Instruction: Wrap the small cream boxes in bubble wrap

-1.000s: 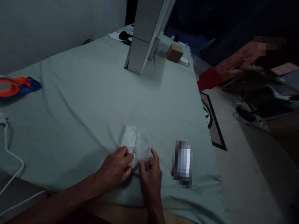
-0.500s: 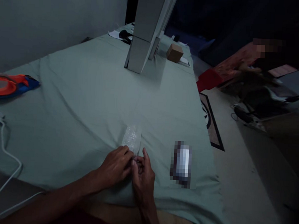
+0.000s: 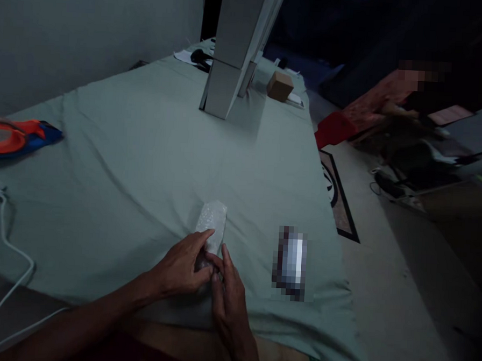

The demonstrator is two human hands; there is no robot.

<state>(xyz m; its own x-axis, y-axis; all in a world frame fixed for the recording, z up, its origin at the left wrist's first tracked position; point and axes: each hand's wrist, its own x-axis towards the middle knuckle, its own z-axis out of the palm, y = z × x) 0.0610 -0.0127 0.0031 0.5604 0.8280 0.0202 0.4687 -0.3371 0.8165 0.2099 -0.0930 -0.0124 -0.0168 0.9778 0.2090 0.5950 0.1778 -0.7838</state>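
A small packet of clear bubble wrap (image 3: 214, 217) lies on the pale green cloth near the table's front edge. My left hand (image 3: 184, 262) comes from the left and grips its near part, index finger lying along its top and thumb at its near end. On the right, my right hand (image 3: 230, 296) meets the left at that same end, its fingertips closed on the wrap and the index finger pointing forward. Exactly what lies between the fingertips is partly hidden. To the right of my hands sits a blurred-out object (image 3: 291, 264).
A tall white panel-like stand (image 3: 224, 88) rises mid-table, with a brown cardboard box (image 3: 280, 86) behind it. At left are an orange-and-blue item (image 3: 21, 136) and a white cable (image 3: 17, 252). Another person (image 3: 385, 96) sits beyond the table's right side, near a red chair (image 3: 336, 129).
My left fingers have opened out along the packet and its thumb now shows. My right hand has shifted slightly nearer to me. The packet stays almost in place.
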